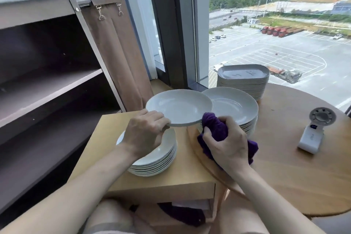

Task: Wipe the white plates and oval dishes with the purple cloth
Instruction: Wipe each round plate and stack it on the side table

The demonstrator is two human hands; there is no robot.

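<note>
No legible txt anywhere. Raised marks on top oval dish (pixel 243 74) can't be read. Small blue label on white fan (pixel 314 129) too blurry.

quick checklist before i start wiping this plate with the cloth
1. Left hand grips the white round plate at its near rim: ok.
2. Right hand holds the bunched purple cloth: ok.
3. Cloth in contact with the plate: cannot tell; it sits right at the plate's right rim.
4. Held plate is lifted off the stack of white round plates on the square wooden stand: ok.
5. Underside of the held plate clean: cannot tell, hidden.
6. White handheld fan on the round wooden table lies well away from both hands: ok.
</note>
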